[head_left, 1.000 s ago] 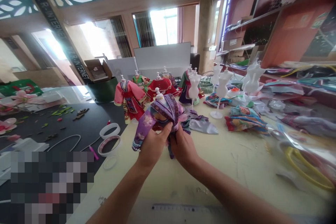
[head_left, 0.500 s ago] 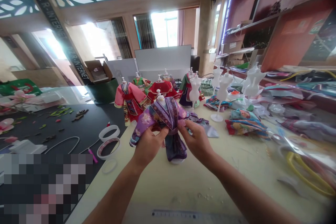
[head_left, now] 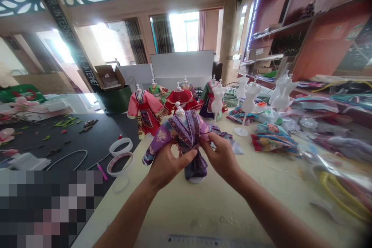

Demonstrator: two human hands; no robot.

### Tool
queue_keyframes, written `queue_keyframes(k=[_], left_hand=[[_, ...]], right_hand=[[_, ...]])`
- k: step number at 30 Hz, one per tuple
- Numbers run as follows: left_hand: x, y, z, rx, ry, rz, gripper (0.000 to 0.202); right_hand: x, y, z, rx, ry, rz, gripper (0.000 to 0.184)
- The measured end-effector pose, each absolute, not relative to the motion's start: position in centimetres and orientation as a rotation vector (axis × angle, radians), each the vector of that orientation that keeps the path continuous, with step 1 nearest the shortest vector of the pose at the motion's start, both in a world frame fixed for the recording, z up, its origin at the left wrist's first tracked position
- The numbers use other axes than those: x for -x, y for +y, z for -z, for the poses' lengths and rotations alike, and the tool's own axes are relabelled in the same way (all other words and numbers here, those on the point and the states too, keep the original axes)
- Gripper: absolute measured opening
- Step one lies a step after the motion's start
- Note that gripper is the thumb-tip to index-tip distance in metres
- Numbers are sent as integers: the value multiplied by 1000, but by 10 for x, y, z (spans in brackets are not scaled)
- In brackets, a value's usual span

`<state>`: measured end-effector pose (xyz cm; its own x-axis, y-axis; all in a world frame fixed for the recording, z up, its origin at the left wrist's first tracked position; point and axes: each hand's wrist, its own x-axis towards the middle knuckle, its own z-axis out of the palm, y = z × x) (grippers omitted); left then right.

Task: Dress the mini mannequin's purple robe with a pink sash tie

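Note:
A purple floral doll dress (head_left: 183,128) with beaded collar trim hangs on a small white mannequin (head_left: 179,107) in the middle of the table. My left hand (head_left: 171,164) is wrapped round the dress at waist height, its thumb lying across the front of the sash. On the other side, my right hand (head_left: 216,147) pinches cloth of the dress at the waist with thumb and forefinger. The dark skirt (head_left: 195,167) hangs below my hands, over the mannequin's white base. Some fingertips of both hands are hidden by the cloth.
Dressed mannequins stand behind, among them one in a pink robe (head_left: 145,108) and one in red (head_left: 180,99). Bare white mannequins (head_left: 250,99) and folded cloth (head_left: 273,139) are at right. Tape rolls (head_left: 119,164) lie left, a ruler (head_left: 197,240) near me, yellow-handled scissors (head_left: 334,190) at far right.
My left thumb has moved right across the waist of the dress. My right hand keeps its pinch at the side, shifted slightly right.

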<state>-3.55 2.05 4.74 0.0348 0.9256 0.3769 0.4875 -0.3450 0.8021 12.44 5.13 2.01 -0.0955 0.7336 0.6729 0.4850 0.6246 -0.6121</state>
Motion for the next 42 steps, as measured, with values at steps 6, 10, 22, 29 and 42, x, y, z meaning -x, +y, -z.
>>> queue_keyframes(k=[6,10,22,29,42], left_hand=[[31,24,-49,-1766,1516,-1390,25],[31,24,-51,-1824,1526,-1357,24],[31,30,-47,-1889,1410,-1325,28],[34,30,-49,-1862,1394,-1238,30],[47,23,-32,-1845,1322,-1302,32]], right_hand=[[-123,50,-19,1021,-1751,-296,18],[-123,49,-22,1039,-1715,-325,17],[-125,49,-29,967,-1600,-364,13],[-124,45,-35,902,-1601,-440,9],[-116,42,-24,935,-1716,-498,34]])
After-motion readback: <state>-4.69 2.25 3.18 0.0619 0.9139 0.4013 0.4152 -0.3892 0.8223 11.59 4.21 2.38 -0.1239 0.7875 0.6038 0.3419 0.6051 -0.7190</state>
